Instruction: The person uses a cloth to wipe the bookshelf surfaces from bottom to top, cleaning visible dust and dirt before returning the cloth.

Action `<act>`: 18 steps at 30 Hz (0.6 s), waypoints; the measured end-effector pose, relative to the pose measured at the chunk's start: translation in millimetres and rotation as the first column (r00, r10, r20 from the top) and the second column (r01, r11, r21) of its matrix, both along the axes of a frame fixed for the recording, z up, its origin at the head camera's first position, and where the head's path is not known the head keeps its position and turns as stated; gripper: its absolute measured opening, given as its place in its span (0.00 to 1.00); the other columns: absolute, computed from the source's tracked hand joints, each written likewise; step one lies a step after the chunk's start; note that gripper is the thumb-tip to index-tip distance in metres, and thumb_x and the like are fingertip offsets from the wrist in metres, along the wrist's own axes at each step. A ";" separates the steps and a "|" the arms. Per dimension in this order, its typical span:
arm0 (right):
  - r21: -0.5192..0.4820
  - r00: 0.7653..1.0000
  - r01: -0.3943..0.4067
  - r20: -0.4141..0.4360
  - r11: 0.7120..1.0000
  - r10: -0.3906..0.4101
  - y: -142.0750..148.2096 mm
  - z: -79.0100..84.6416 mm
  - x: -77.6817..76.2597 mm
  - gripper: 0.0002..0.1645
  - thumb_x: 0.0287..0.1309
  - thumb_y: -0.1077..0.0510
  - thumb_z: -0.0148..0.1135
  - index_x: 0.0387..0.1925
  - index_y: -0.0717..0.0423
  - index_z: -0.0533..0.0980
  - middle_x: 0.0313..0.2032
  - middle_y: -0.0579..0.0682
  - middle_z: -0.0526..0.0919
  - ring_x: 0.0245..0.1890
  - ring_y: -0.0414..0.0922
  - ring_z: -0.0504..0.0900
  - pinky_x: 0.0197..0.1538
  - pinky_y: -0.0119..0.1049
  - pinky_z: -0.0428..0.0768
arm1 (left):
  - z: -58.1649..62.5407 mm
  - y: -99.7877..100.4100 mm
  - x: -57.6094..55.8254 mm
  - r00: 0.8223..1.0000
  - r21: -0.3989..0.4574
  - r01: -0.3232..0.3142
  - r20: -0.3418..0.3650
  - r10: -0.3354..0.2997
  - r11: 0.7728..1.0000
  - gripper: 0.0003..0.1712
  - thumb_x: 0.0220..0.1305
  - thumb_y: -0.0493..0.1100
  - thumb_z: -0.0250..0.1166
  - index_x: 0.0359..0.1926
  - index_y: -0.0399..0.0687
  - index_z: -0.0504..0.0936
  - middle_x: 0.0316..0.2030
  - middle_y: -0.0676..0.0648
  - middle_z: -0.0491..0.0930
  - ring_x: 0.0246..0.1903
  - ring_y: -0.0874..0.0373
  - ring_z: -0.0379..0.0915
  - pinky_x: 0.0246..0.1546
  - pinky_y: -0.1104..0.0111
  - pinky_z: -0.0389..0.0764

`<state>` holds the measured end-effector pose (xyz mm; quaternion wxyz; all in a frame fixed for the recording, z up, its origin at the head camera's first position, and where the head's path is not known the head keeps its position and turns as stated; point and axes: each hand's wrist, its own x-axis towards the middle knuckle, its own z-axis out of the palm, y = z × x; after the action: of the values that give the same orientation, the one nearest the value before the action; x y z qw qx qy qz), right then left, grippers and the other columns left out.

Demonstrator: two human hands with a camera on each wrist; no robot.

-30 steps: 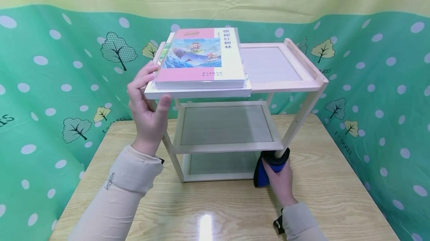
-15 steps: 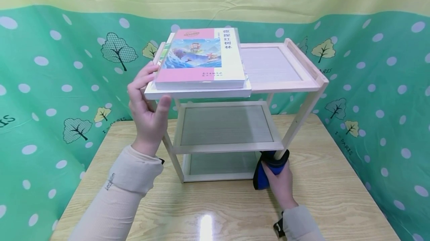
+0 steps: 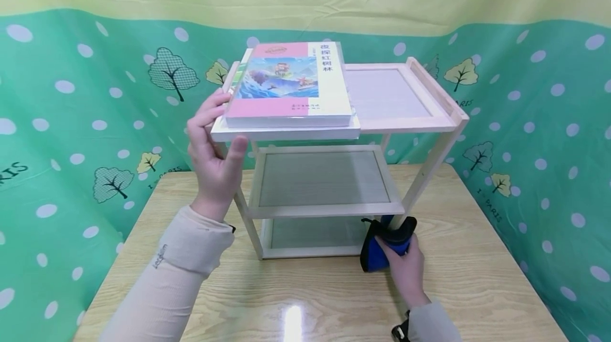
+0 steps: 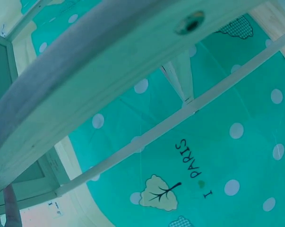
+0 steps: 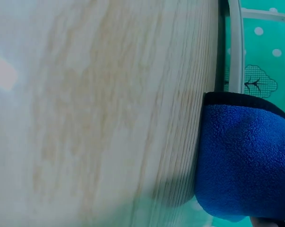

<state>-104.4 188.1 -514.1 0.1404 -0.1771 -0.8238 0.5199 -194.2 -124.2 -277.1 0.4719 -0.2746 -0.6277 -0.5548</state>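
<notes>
In the head view a three-tier wooden shelf rack point(image 3: 326, 208) stands on the table. My left hand point(image 3: 215, 159) grips its upper left corner, fingers along the outer side and thumb raised at the front, right beside two stacked books. The upper book point(image 3: 286, 106) has a pink and cream cover; a thicker white-edged book point(image 3: 286, 134) lies under it. My right hand point(image 3: 406, 268) holds a blue cloth point(image 3: 377, 252) with black edging against the rack's front right leg, low down. In the right wrist view the fleecy blue cloth point(image 5: 246, 156) covers most of that hand.
The wood-grain table point(image 3: 305, 294) extends in front of the rack and to both sides. A green and yellow curtain point(image 3: 62, 135) with dots and trees hangs behind and at both sides. The rack's upper right rail point(image 3: 436, 90) rises above the top board.
My right hand and the cloth have slid a little down the front right leg, and the hand has shifted slightly right. My left hand keeps its hold. The head view has tilted slightly.
</notes>
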 end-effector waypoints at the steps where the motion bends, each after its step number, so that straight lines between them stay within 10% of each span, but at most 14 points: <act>1: -0.002 1.000 0.014 -0.009 1.000 -0.014 0.3 0.3 0.8 0.31 0.57 0.49 0.72 0.56 0.57 0.70 0.53 0.56 0.83 0.50 0.42 0.82 0.47 0.21 0.77 | 0.0 -0.1 0.0 1.000 -0.003 -0.001 0.002 0.001 1.000 0.51 0.59 0.72 0.62 0.49 0.23 0.65 0.56 0.37 0.75 0.66 0.44 0.67 0.67 0.53 0.72; 7: -0.035 0.997 0.060 -0.052 0.998 -0.062 2.8 1.9 6.0 0.27 0.55 0.53 0.74 0.52 0.57 0.74 0.50 0.51 0.84 0.42 0.19 0.74 0.44 0.13 0.73 | 0.2 -0.8 0.0 1.000 -0.010 0.004 -0.001 -0.004 1.000 0.51 0.59 0.72 0.62 0.49 0.23 0.65 0.56 0.35 0.75 0.66 0.44 0.67 0.67 0.54 0.73; 13: -0.109 0.975 0.163 -0.134 0.981 -0.176 1.8 0.7 14.0 0.25 0.52 0.55 0.76 0.50 0.56 0.76 0.39 0.27 0.80 0.40 0.23 0.77 0.41 0.14 0.75 | 1.2 -2.5 2.4 1.000 -0.030 0.022 0.011 -0.022 0.999 0.50 0.60 0.71 0.62 0.49 0.23 0.64 0.57 0.36 0.74 0.67 0.44 0.66 0.66 0.56 0.74; 18: -0.312 0.929 0.129 -0.293 0.941 -0.225 -0.7 10.5 22.8 0.24 0.54 0.65 0.72 0.52 0.55 0.74 0.44 0.34 0.81 0.46 0.31 0.79 0.48 0.18 0.76 | 1.8 -4.3 3.4 0.999 -0.054 0.036 0.020 -0.035 0.998 0.48 0.62 0.70 0.61 0.50 0.23 0.65 0.58 0.35 0.74 0.68 0.44 0.65 0.65 0.57 0.76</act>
<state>-81.6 187.4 -503.6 0.2934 -0.1820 -0.6854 0.6411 -190.9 -128.5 -275.3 0.4484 -0.2933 -0.6421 -0.5483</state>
